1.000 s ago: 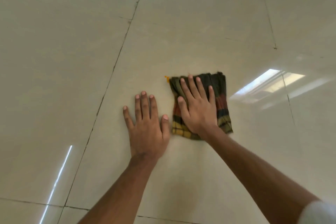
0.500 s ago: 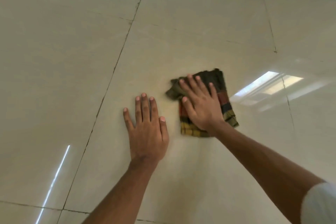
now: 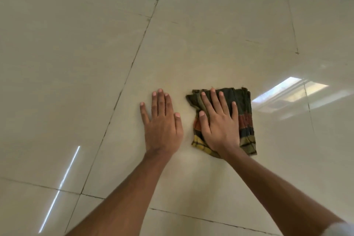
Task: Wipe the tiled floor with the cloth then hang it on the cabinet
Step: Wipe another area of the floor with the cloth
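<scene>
The right hand [image 3: 220, 122] lies flat and open on the folded cloth [image 3: 243, 113], pressing it to wipe the tiled floor [image 3: 95, 44], while the open left hand [image 3: 162, 122], at its nine o'clock, braces on bare tile.

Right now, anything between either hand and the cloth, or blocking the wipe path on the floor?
Nothing visible. The right hand lies flat on the cloth. The left hand rests flat on the bare tiled floor beside it, apart from the cloth. The tiles around are bare. The cabinet is out of view.
</scene>
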